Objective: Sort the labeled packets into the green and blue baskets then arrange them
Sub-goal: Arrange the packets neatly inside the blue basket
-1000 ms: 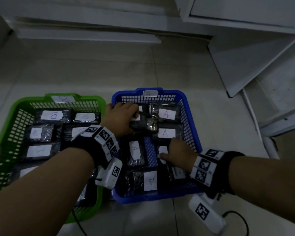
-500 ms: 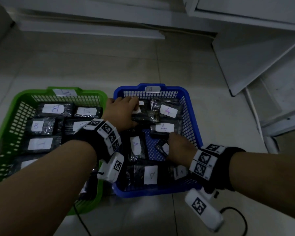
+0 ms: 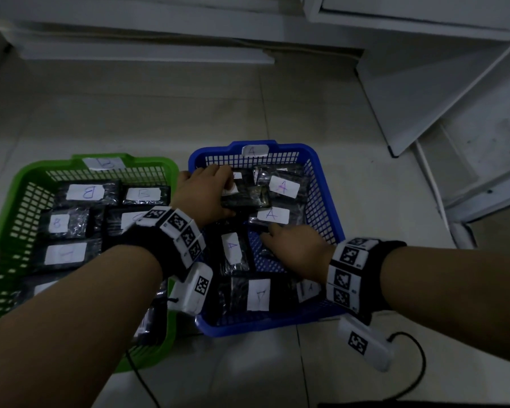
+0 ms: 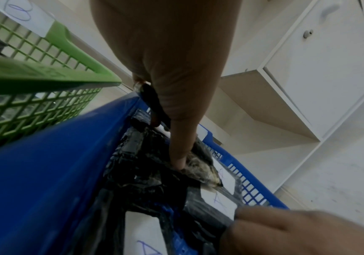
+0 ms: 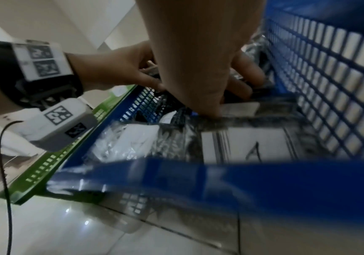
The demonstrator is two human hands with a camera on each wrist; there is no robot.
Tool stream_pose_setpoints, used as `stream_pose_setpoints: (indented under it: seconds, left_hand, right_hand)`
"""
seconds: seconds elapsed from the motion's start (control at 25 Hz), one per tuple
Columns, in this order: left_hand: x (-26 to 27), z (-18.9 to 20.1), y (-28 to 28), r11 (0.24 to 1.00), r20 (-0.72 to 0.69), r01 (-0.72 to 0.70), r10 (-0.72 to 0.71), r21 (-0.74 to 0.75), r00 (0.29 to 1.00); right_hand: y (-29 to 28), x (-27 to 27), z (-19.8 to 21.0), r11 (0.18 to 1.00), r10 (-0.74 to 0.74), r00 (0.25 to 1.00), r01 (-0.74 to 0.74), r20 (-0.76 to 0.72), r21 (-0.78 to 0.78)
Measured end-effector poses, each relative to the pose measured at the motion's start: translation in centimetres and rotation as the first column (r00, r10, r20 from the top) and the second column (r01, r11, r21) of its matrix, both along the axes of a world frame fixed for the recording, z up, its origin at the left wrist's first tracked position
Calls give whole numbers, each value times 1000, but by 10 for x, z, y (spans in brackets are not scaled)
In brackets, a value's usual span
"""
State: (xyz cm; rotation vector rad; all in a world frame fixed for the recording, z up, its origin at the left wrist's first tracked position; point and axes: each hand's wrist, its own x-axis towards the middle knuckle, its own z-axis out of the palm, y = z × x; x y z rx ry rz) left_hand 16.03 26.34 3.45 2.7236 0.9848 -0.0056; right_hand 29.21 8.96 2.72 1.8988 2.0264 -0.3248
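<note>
From the head view I see my left hand (image 3: 202,195) gripping a black plastic packet (image 3: 249,198) at the far end of the blue mesh basket (image 3: 326,201), while only the right wrist view shows my right hand (image 5: 200,69) with fingers extended, pressing the A-labelled packets (image 5: 248,145).

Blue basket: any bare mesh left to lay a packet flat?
One patch: bare blue basket floor just ahead of the right hand, bordered by the upright A packet and the near-row packets. The far end is crowded, packets overlapping under the left hand. The green basket looks full.
</note>
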Motion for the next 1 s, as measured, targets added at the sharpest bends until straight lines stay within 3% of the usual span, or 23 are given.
stream_pose_setpoints:
  seconds: [0.12,0.2,0.28,0.4,0.52,0.72,0.92,1.0]
  left_hand:
    - [-1,4,-2,994,127,37,-24,-104,992]
    - [0,7,-3,962,196,119,-70,-247,978]
    - [1,10,-7,888,182,198,-133,-415,974]
    - [7,10,-15,802,75,192,-182,-566,981]
    - [11,10,-14,789,74,122,-97,-602,993]
    - [14,7,-16,742,-7,85,-120,-665,993]
    - [18,1,-24,616,-19,77,-149,-784,989]
    - [21,1,-28,606,-9,97,-171,-789,985]
  right_hand:
    - [-11,9,-15,997,38,999,-38,5,72]
    - [-11,15,-16,996,-32,999,34,-36,78]
    - [-7,16,-15,991,-114,992,118,-56,60]
    - [-7,18,-18,994,17,1000,-14,-24,113]
    - [-9,21,-15,986,99,995,-95,-23,135]
    - [-6,43,-8,991,-131,986,133,-108,12]
    - [-13,67,-17,966,-66,983,106,-171,237]
    - [-12,72,-11,966,-140,961,185,-238,178]
